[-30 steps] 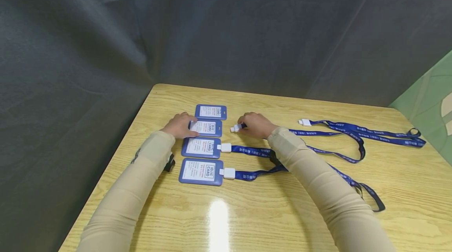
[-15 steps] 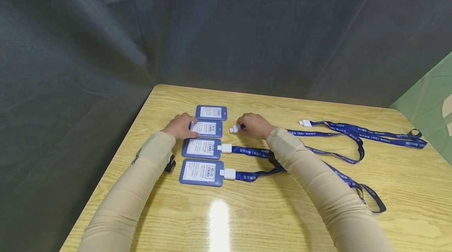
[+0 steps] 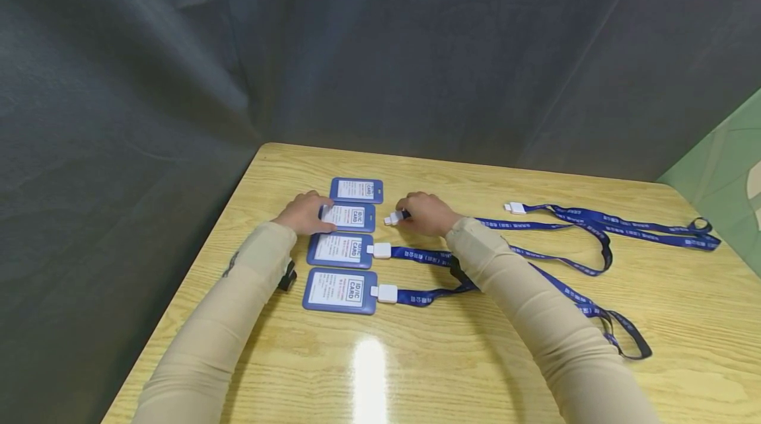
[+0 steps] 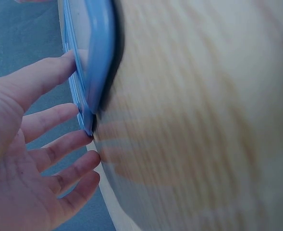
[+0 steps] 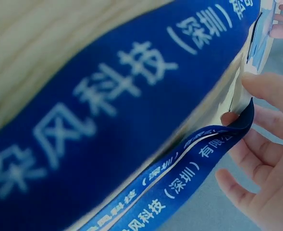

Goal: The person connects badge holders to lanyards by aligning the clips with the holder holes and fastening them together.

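My left hand [image 3: 302, 214] holds the left end of a blue ID card holder [image 3: 349, 216], thumb at its near edge and fingers at its far edge. In the left wrist view the thumb touches a holder [image 4: 102, 43] and the other fingers spread loosely. My right hand [image 3: 429, 214] pinches a blue lanyard by its white clip [image 3: 393, 218], whose tip points toward that holder, a small gap apart. The right wrist view shows the thumb and fingers around the clip end, with the printed strap [image 5: 122, 91] trailing from it.
Two nearer card holders [image 3: 340, 291] have white clips [image 3: 388, 294] at their right ends. Another holder [image 3: 357, 190] lies behind, without a strap. A loose lanyard [image 3: 618, 220] lies at the right on the wooden table [image 3: 297, 371]. Dark curtain [image 3: 416, 54] hangs behind.
My right hand and the lanyard clip have shifted slightly left, closer to the card holder. The left hand keeps its place at the holder.
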Demonstrator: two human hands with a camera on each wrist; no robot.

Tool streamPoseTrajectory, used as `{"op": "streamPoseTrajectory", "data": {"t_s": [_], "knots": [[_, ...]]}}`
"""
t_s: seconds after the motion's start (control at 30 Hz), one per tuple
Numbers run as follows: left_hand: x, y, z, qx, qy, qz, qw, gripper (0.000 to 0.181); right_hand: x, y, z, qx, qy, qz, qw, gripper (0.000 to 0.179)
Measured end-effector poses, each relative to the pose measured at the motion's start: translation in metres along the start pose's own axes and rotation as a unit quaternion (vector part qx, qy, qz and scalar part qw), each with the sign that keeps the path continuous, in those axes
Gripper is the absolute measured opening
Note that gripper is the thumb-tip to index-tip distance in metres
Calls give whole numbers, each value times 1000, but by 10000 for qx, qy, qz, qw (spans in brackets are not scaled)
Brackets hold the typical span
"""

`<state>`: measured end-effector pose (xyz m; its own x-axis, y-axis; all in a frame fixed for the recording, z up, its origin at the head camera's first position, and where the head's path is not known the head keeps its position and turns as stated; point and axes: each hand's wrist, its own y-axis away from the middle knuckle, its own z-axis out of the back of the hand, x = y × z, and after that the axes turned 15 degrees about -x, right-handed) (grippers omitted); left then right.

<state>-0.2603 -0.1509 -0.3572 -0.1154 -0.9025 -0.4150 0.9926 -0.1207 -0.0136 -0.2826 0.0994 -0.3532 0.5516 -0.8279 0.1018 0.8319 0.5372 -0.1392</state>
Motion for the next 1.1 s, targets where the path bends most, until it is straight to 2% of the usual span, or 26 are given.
{"op": "streamPoseTrajectory", "data": {"t_s": [0.1,0.33,0.87,1.1], "knots": [[-1,-1,1,74,10,46,10000,61,1,-1,2,17,-43,19,10000,35],[1,-2,-1,49,-109,-59,9999,61,3,-1,1,-177,-61,85,9998,31],[0,-2,-1,58,-81,10,10000,61,4,-2,-1,-380,-43,109,9992,26],[0,0,1,31,-120,-190,9997,62,6,-4,-3,-361,33,68,9993,27]]}}
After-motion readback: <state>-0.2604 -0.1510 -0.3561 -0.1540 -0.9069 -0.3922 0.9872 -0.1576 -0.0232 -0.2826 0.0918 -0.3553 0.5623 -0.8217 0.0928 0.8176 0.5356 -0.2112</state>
